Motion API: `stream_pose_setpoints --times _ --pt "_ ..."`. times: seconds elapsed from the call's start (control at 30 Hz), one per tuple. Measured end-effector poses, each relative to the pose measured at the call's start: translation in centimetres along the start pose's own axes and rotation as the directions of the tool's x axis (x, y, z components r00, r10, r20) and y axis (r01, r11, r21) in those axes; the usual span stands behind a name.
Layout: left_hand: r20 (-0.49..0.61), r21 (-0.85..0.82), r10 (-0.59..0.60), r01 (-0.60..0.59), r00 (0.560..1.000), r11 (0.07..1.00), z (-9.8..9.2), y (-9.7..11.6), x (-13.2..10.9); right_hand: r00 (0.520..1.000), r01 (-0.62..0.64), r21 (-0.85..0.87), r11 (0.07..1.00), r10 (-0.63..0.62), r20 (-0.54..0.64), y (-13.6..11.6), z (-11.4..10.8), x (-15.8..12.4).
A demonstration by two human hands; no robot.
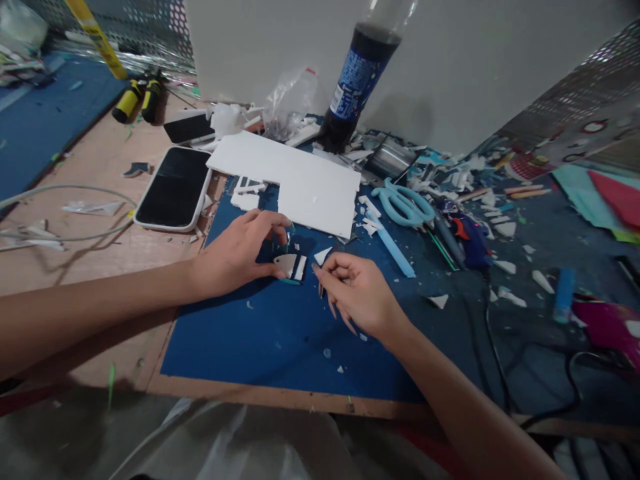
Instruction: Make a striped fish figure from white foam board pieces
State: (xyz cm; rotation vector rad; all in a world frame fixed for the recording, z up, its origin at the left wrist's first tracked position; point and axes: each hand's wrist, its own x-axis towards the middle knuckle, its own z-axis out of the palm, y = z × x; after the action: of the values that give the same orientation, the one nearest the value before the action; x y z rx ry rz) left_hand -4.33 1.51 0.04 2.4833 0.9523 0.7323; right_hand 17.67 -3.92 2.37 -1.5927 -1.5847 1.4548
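A small fish-like piece [287, 264] with white and dark blue bands and a teal lower edge lies on the blue mat [240, 347]. My left hand [245, 250] arches beside it, its thumb tip touching the piece's left end. The left index finger is bent and stays apart from the thumb. Just to the right, my right hand [357, 290] hovers low with thumb and index finger pinched together. Whatever is in that pinch, if anything, is too small to make out. A white triangular scrap [323, 255] lies between the two hands.
Behind my hands lies a notched white foam sheet [315, 183]. A phone [174, 187] is at left. Blue scissors [405, 202], a light blue cutter [390, 243] and a glue gun [470, 237] with cord lie right. A dark drink bottle [357, 80] stands behind, among scraps.
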Motion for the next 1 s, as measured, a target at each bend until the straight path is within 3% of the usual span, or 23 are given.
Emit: stream_pose_setpoints --times 0.53,0.63,1.0 --pt "-0.018 -0.006 0.043 -0.043 0.999 0.999 0.1 -0.04 0.02 0.993 0.085 -0.134 0.987 -0.094 -0.068 -0.04 0.53 -0.29" --pt "0.019 0.035 0.037 -0.037 0.999 0.999 0.06 0.0 0.05 0.991 0.093 -0.168 0.981 -0.107 -0.075 -0.07 0.55 -0.31" --pt "0.156 0.125 0.174 -0.194 0.972 0.973 0.38 -0.32 0.06 0.996 0.071 -0.152 0.986 -0.08 -0.048 0.05 0.47 -0.35"
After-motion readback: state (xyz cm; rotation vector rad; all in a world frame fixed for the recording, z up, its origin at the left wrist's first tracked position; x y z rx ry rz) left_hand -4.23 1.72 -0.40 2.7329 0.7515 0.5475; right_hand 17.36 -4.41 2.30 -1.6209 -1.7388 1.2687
